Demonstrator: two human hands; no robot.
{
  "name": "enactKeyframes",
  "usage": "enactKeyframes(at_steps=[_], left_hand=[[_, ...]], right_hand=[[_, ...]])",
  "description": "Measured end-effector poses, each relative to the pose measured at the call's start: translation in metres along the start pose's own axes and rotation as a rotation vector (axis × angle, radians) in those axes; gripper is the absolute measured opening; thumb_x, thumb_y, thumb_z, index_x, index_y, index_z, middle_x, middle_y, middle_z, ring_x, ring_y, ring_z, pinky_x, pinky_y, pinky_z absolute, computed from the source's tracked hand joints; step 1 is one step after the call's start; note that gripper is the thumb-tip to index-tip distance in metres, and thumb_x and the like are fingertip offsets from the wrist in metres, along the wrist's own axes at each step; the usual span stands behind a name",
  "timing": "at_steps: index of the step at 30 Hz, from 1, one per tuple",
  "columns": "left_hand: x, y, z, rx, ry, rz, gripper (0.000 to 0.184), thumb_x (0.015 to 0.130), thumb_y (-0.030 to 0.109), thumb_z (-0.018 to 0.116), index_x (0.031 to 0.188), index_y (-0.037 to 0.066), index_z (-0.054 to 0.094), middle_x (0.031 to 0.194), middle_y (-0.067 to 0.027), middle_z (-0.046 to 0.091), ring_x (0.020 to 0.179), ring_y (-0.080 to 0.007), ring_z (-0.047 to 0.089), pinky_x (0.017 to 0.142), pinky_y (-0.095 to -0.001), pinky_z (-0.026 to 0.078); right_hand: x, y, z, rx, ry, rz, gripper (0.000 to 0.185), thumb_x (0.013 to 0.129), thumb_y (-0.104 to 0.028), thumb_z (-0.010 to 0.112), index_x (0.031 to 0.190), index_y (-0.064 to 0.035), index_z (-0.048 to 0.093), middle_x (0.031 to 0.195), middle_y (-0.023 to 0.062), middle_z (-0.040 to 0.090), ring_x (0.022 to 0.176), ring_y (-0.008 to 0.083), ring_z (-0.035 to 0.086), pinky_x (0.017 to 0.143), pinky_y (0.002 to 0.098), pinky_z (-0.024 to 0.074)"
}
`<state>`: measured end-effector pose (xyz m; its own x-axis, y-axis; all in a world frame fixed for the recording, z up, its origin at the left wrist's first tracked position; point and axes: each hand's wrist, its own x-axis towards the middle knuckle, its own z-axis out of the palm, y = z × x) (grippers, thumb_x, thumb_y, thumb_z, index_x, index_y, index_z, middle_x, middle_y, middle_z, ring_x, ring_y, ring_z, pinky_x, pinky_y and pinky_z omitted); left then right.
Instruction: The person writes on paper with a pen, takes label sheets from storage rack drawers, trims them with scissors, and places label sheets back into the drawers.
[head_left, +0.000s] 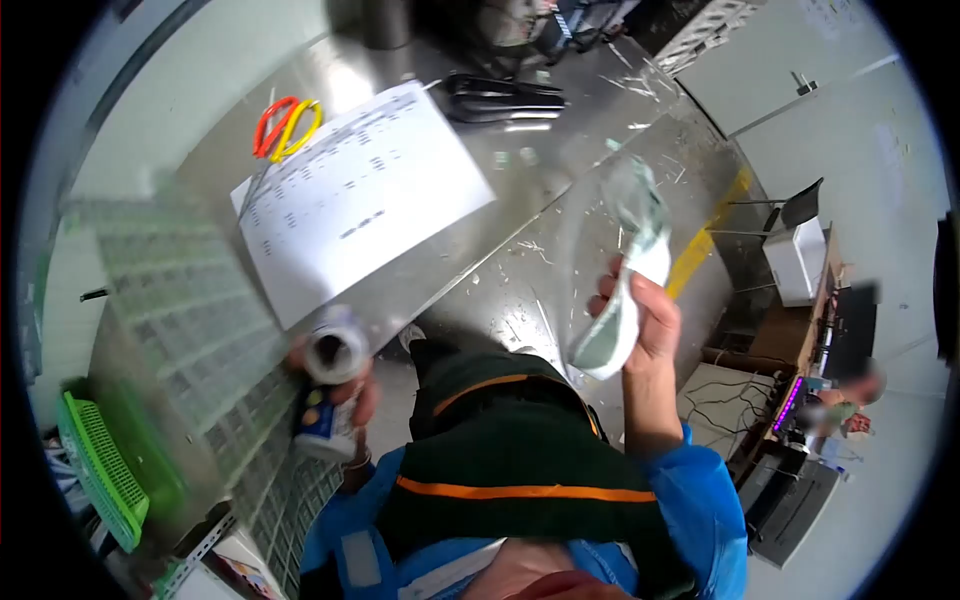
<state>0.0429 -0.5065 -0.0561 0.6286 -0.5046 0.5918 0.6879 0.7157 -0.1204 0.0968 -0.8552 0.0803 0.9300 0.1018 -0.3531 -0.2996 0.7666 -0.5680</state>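
Observation:
My left hand (366,398) is wrapped round a white and blue bottle-like container (325,440). Its round dark opening faces the camera, and motion blurs it a little. My right hand (645,312) grips a long, floppy white and grey-green piece (610,345), which looks like thin cloth or film; its exact kind I cannot make out. The upper part of this piece is smeared by motion above the floor. Both hands are in front of my dark green apron (520,510) with its orange trim.
A metal table (520,190) bears a printed sheet (365,195), red and yellow-handled scissors (285,130) and a black tool (505,100). At left stand a blurred wire-grid rack (190,310) and a green basket (105,470). White scraps litter the floor. A desk with a lit keyboard (788,403) is at right.

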Motion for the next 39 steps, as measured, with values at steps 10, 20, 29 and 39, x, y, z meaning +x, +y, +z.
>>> enactKeyframes(at_steps=[10,20,29,39], left_hand=[[0.300,-0.252,-0.164,0.943,1.200,-0.146,0.041,0.086,0.025,0.054,0.116,-0.003,0.051,0.103,-0.0099,0.060,0.092,-0.0154,0.058,0.079,-0.0265,0.046],[0.407,-0.400,-0.442,1.322,0.909,-0.699,0.039,0.085,0.033,0.058,0.107,0.001,0.059,0.090,-0.0056,0.063,0.082,-0.0127,0.058,0.071,-0.0271,0.047],[0.663,-0.461,-0.582,1.117,0.499,-0.707,0.033,0.091,0.022,0.047,0.113,-0.003,0.047,0.099,-0.0088,0.058,0.089,-0.0150,0.056,0.075,-0.0301,0.048],[0.856,-0.481,-0.774,0.955,0.398,-0.804,0.045,0.092,0.013,0.042,0.134,0.002,0.031,0.136,-0.0114,0.037,0.123,-0.0220,0.039,0.101,-0.0294,0.034]], right_hand=[[-0.127,-0.220,-0.221,0.133,0.230,-0.628,0.043,0.083,-0.009,0.052,0.124,-0.0094,0.041,0.087,0.0001,0.047,0.070,0.0114,0.041,0.062,0.0284,0.0387],[-0.035,-0.369,-0.351,0.113,-0.507,-0.222,0.037,0.086,-0.020,0.056,0.119,-0.0100,0.042,0.084,0.0105,0.058,0.076,0.0220,0.060,0.064,0.0357,0.0484],[0.080,-0.574,-0.472,-0.752,0.597,-0.227,0.029,0.085,-0.003,0.052,0.113,0.0005,0.047,0.091,0.0071,0.061,0.072,0.0111,0.055,0.067,0.0245,0.0450],[0.219,-0.806,-0.608,-1.101,0.599,-0.383,0.036,0.087,-0.008,0.047,0.121,-0.0004,0.040,0.097,0.0061,0.051,0.087,0.0133,0.047,0.076,0.0247,0.0393]])
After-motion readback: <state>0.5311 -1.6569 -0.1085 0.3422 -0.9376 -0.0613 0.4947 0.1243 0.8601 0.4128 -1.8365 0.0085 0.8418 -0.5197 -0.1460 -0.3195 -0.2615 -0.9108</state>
